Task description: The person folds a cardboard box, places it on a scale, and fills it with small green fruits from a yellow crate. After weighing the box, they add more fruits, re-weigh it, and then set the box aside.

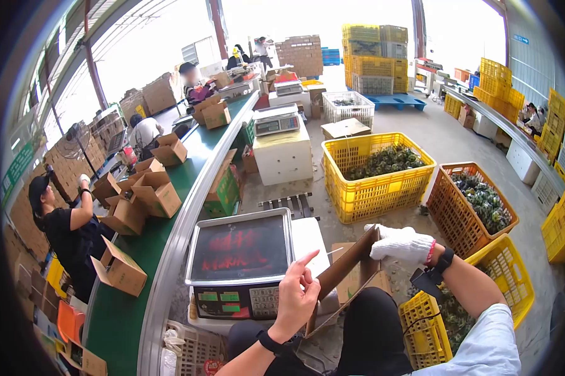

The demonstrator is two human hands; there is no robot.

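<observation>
In my lap, between my knees, a brown cardboard box point(348, 263) stands tilted, its panels partly folded. My right hand point(398, 243), in a white knitted glove with a red cuff edge, grips the upper edge of this box. My bare left hand point(298, 289) is beside the box's left panel, index finger stretched out and the other fingers loosely bent. Nothing shows in its fingers. Just left of it is a weighing scale point(238, 247) with a steel-rimmed plate, red markings, a keypad and green displays. A thin white strip point(335, 251) sticks out near the left fingertip.
Yellow crates point(379, 182) and a brown crate point(476, 203) of small dark green plants stand ahead and right. On the left runs a green conveyor belt point(194, 153) with open cartons point(122, 266). A person point(63, 219) works beyond it. A second scale point(276, 120) stands ahead.
</observation>
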